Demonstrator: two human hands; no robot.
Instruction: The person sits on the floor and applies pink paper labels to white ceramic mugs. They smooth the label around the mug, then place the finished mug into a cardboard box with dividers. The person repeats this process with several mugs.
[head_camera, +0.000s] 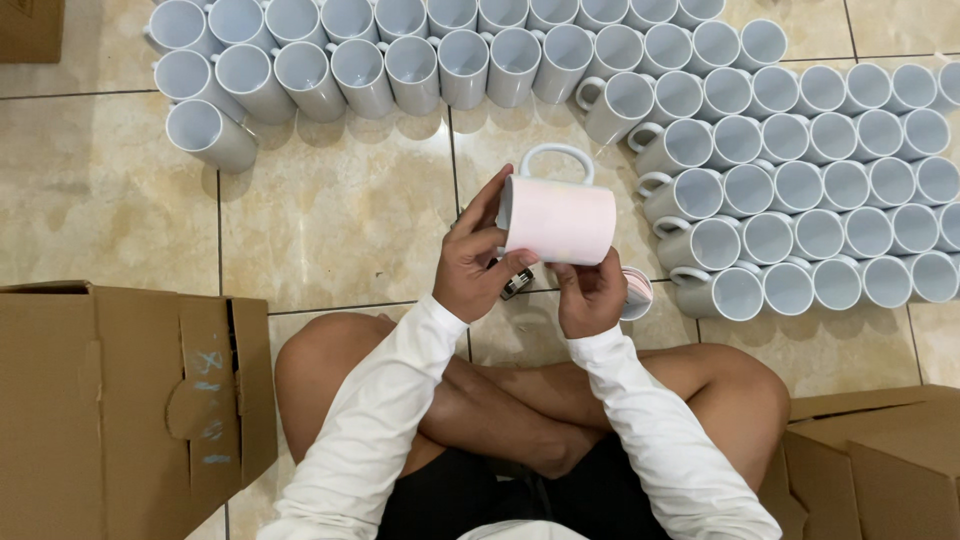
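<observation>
I hold a white mug (560, 215) on its side in front of me, its handle pointing up and away. A pale pink sheet is wrapped around its body. My left hand (478, 262) grips the mug's open left end, thumb on the rim. My right hand (590, 293) supports it from below, fingers on the wrap's lower edge. Under my hands lie a small dark object (517, 284) and a roll of tape (636, 293) on the tiled floor (340, 220).
Several white mugs (800, 180) lie in rows on the floor ahead and to the right. More mugs (400, 50) line the top. A brown cardboard box (110, 400) stands at my left, another box (880, 460) at my right. My crossed legs (520, 400) fill the foreground.
</observation>
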